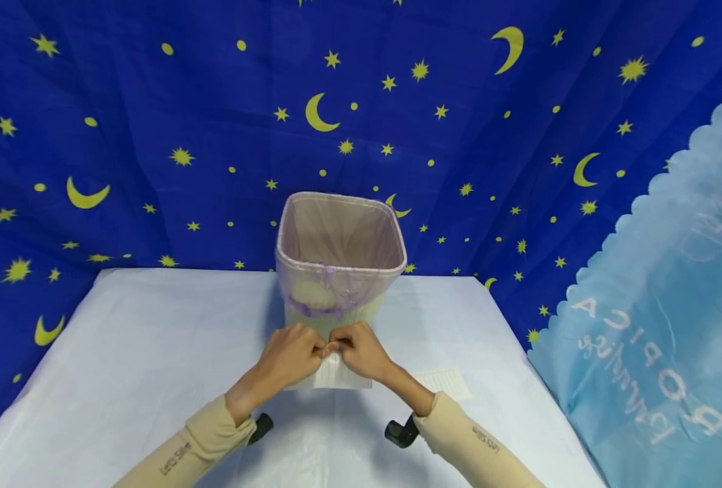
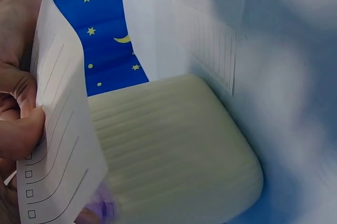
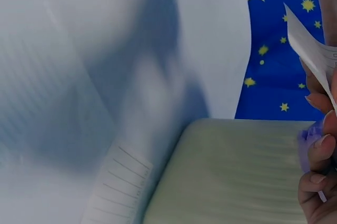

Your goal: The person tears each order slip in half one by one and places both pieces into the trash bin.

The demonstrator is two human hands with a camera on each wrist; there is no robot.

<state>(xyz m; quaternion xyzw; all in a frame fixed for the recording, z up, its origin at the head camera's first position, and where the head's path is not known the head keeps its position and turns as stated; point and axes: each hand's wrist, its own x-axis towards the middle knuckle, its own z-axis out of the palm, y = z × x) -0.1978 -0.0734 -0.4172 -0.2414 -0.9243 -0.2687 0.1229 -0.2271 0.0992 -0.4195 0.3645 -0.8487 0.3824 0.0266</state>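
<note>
Both hands meet in front of a ribbed, pale waste bin (image 1: pixel 299 332), thumbs and fingers almost touching. My left hand (image 1: pixel 292 349) and right hand (image 1: pixel 362 351) pinch the top edge of a sheet of lined paper (image 1: pixel 344 377) between them. Small checkboxes run along one edge of this paper (image 2: pixel 68 124) in the left wrist view, where it bends in a curve. A thin purple bin bag (image 1: pixel 336 271) lines the bin and folds over its rim. Seen from the right wrist, the sheet (image 3: pixel 310 50) stands almost edge-on beside the fingers.
Another lined sheet (image 1: pixel 449 384) lies flat on the white tabletop (image 1: pixel 171 352), right of the bin. Behind the table hangs a blue curtain (image 1: pixel 214 122) with yellow moons and stars. A light blue lettered cloth (image 1: pixel 672 305) hangs at the right. Black camera parts (image 1: pixel 400 434) show under the wrists.
</note>
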